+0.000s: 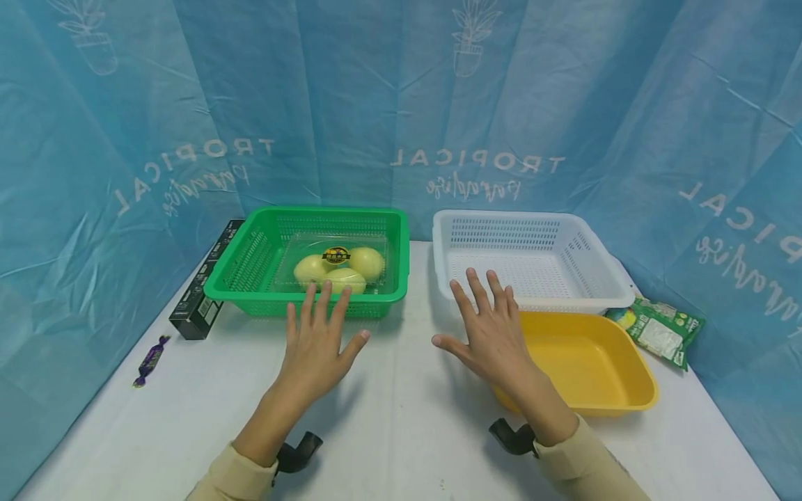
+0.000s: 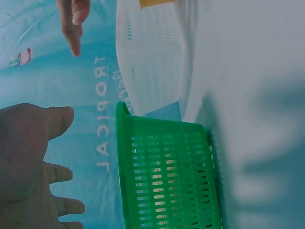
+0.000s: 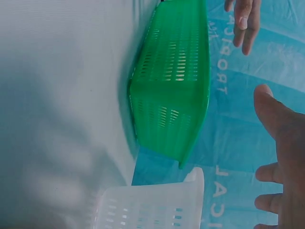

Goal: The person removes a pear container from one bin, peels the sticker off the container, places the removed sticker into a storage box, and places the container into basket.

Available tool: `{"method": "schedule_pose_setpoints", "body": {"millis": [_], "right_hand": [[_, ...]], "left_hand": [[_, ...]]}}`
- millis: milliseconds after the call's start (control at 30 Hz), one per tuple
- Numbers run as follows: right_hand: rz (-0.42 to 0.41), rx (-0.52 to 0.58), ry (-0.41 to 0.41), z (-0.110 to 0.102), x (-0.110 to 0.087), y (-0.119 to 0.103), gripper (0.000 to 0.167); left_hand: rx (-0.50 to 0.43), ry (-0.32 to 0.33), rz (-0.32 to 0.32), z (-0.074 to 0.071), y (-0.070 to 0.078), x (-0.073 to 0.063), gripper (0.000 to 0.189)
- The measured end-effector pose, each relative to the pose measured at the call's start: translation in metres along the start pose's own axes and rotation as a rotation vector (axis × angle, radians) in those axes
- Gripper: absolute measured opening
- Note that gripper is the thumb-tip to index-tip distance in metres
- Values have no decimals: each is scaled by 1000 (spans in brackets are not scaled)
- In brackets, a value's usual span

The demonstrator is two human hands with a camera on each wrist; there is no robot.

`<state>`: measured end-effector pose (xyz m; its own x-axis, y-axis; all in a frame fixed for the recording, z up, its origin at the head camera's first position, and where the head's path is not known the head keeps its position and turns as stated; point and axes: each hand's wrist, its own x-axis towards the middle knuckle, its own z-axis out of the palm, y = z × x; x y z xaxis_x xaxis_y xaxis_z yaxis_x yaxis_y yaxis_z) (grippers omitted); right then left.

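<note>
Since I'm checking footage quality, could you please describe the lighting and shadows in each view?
Head view: bright, soft shadows on the table near the left hand and right hand; left wrist view: dimmer, soft-edged shadows at frame right; right wrist view: also dim, shadows at frame left.

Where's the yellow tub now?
In the head view, the yellow tub sits on the right of the table, in front of the white basket, with the green packet by its far right corner and the right hand at its left.

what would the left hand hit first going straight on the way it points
Probably the green basket, at its near rim, though the left hand may be high enough to pass over it; depth is unclear.
</note>
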<state>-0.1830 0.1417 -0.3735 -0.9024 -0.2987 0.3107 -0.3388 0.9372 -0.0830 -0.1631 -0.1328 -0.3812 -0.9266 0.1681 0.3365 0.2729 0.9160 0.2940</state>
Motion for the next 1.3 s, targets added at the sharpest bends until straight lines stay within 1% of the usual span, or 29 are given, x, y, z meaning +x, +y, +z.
{"method": "schedule_pose_setpoints", "body": {"millis": [200,300,467,567,733,1033,1300], "right_hand": [[-24,32,-3,0,8,-2,90],[-35,56,-12,0,12,-3,89],[-46,85,-21,1,17,-4,89],[-51,114,-30,2,21,-5,88],[-53,162,-55,4,27,-6,87],[-39,234,-82,6,39,-12,86],[-59,307,-100,7,49,-18,85]], "left_hand": [[8,47,13,0,-4,5,76],[6,55,7,-1,-6,7,76],[-20,42,-15,-5,-10,12,77],[-26,48,-24,-7,-13,15,77],[-24,81,-23,-10,-17,19,76],[-64,113,-14,-14,-24,24,71],[-105,113,-17,-18,-30,30,70]]}}
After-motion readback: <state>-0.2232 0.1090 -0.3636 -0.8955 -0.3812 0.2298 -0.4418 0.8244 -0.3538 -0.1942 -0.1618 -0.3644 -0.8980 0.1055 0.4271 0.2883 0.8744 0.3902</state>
